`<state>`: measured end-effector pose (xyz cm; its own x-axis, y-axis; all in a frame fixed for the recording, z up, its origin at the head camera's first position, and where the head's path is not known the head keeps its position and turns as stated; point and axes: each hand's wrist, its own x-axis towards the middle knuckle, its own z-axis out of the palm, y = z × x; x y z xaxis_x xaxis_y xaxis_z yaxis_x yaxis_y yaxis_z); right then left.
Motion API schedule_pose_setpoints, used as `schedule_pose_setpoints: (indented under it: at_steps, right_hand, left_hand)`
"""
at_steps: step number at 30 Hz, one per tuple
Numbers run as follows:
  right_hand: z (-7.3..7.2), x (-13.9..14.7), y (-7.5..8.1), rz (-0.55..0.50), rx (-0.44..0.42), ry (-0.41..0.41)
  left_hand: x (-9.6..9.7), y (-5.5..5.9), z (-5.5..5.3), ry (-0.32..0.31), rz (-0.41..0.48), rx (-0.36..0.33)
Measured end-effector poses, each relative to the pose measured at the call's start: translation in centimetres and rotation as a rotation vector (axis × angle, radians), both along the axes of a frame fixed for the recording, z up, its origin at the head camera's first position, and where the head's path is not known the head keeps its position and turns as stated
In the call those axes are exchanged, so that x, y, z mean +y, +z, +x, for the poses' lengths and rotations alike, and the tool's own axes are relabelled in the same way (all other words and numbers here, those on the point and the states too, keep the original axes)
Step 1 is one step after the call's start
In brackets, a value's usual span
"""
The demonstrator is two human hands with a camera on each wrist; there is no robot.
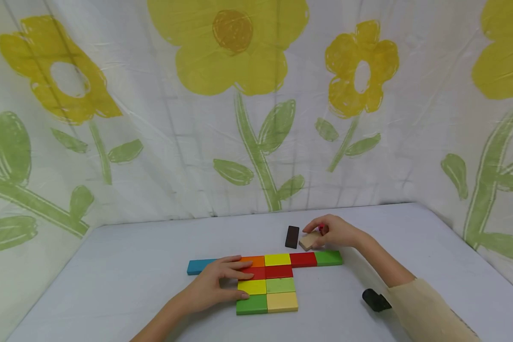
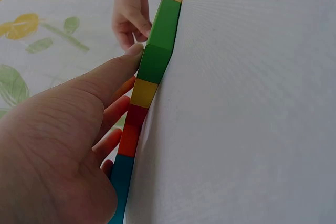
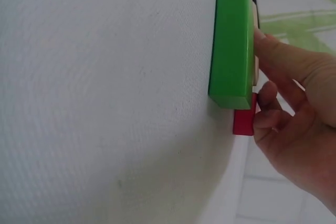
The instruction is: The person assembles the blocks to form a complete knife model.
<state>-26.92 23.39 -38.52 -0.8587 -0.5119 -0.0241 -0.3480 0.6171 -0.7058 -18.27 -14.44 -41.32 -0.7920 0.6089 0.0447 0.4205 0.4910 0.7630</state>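
Note:
Flat coloured blocks lie in a T shape on the table. A long row runs from a blue block (image 1: pixel 200 266) to a green block (image 1: pixel 329 258), with a two-wide stem ending in another green block (image 1: pixel 251 305) and a tan block (image 1: pixel 282 302). My left hand (image 1: pixel 218 282) rests over the stem's left side, fingers extended across the blocks, thumb at the lower green one. Behind the row's right end, my right hand (image 1: pixel 335 232) pinches a pale wooden block (image 1: pixel 308 240). A red block (image 3: pixel 243 123) sits by its curled other fingers.
A dark brown block (image 1: pixel 292 237) lies just left of the pale one. A small black object (image 1: pixel 374 300) is beside the right sleeve (image 1: pixel 427 311). Behind the white table (image 1: pixel 132 275) hangs a flower-printed cloth (image 1: pixel 188 156).

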Motion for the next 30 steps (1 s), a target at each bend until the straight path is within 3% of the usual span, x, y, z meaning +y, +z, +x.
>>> schedule_pose_setpoints:
  at_steps: [30]
  right_hand:
    - [-0.22, -0.24, -0.54, 0.036, 0.066, -0.003]
  left_hand:
    - [-0.02, -0.20, -0.11, -0.016, 0.019, 0.007]
